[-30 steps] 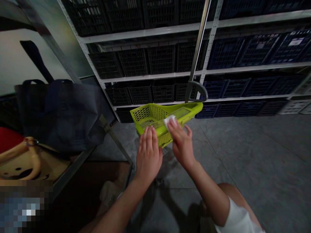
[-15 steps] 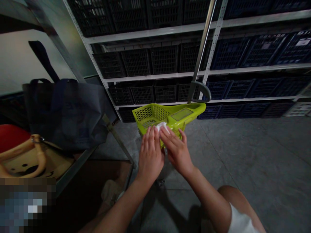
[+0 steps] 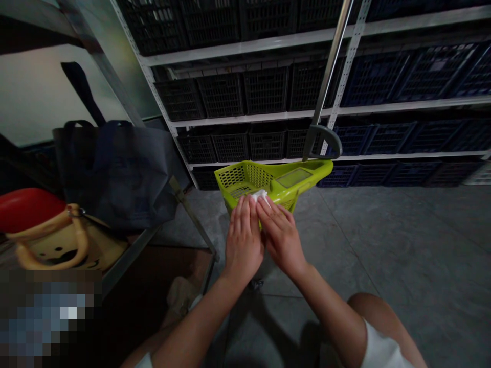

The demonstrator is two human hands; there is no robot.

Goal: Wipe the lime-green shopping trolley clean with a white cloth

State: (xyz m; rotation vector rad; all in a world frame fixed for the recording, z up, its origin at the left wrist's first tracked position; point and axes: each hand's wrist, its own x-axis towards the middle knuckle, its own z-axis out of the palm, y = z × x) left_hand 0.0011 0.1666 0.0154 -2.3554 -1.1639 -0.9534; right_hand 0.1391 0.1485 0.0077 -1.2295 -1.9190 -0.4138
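A crumpled white tissue (image 3: 260,196) pokes out past my fingertips at the near rim of a lime-green plastic shopping basket (image 3: 293,177). My left hand (image 3: 245,240) and my right hand (image 3: 283,232) are side by side, fingers pressed together over the tissue from either side. Both thumbs and most of the tissue are hidden under the hands. The basket has perforated walls and a raised flat panel to the right, narrowing to a grey D-shaped handle (image 3: 326,140) with a metal pole rising from it.
White metal shelving (image 3: 238,118) with black crates (image 3: 266,91) and dark blue crates (image 3: 378,76) stands behind. At left, a dark tote bag (image 3: 126,179) and a beige bag (image 3: 63,245) with a red top sit on a metal-framed surface. Grey floor (image 3: 402,245) lies to the right.
The view has shifted slightly, so the shelves and bags appear further right. My hands remain on the tissue at the basket rim, drawn closer together, the right fingers less spread.
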